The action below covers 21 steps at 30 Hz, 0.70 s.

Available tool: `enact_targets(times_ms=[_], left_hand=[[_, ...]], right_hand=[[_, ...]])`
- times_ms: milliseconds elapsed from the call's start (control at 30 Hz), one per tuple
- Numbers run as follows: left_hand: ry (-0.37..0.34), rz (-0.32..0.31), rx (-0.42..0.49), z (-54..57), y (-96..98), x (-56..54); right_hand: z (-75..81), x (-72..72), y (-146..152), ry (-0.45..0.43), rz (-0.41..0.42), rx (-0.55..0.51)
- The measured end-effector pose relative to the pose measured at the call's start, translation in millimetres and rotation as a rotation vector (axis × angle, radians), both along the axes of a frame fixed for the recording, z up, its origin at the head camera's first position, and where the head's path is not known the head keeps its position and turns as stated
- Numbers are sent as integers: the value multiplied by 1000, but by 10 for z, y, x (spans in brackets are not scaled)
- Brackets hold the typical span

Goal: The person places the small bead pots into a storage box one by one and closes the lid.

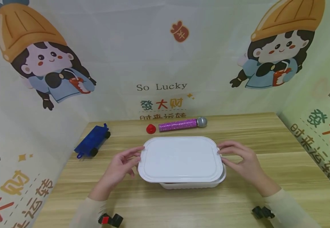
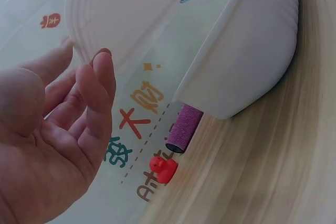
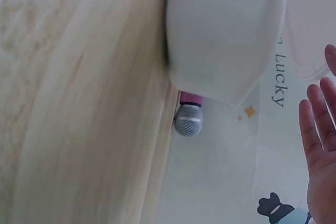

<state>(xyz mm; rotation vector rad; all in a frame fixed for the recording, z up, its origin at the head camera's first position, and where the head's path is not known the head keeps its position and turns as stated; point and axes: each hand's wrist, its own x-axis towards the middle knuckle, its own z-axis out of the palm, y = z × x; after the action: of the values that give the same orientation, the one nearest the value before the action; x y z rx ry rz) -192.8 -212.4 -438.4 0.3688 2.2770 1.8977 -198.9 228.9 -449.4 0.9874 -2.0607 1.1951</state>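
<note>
A white lid [image 1: 180,158] with rounded corners is held above a white plastic container [image 1: 191,185], whose rim shows below it at the front right. My left hand [image 1: 123,166] pinches the lid's left edge between thumb and fingers. At the opposite edge, my right hand [image 1: 243,161] grips the lid with its fingertips and thumb. Both wrist views show a gap between the raised lid [image 2: 121,17] and the container [image 3: 220,30]. The container's inside is hidden in the head view.
Behind the container lie a small red rubber duck [image 1: 151,129] and a glittery purple microphone [image 1: 182,124] with a grey head. A blue toy cart [image 1: 92,142] with black wheels stands at the back left. Printed cloth [image 1: 119,63] surrounds the wooden table [image 1: 267,139].
</note>
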Motion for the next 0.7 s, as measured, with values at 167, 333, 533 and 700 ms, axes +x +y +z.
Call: enact_targets(times_ms=[167,333,533,700], left_hand=[[79,-32,34,47,-5,23],[128,47,16,69,58,42],[270,109,9,96,136,59],[200,101,-25,59,200,49]], right_hand=[[73,42,5,-24,14,-64],[132,83,-10,61,24,-136],[203,177,-75,75,-72,-204],[258,231,-91,-107,-248,-198]])
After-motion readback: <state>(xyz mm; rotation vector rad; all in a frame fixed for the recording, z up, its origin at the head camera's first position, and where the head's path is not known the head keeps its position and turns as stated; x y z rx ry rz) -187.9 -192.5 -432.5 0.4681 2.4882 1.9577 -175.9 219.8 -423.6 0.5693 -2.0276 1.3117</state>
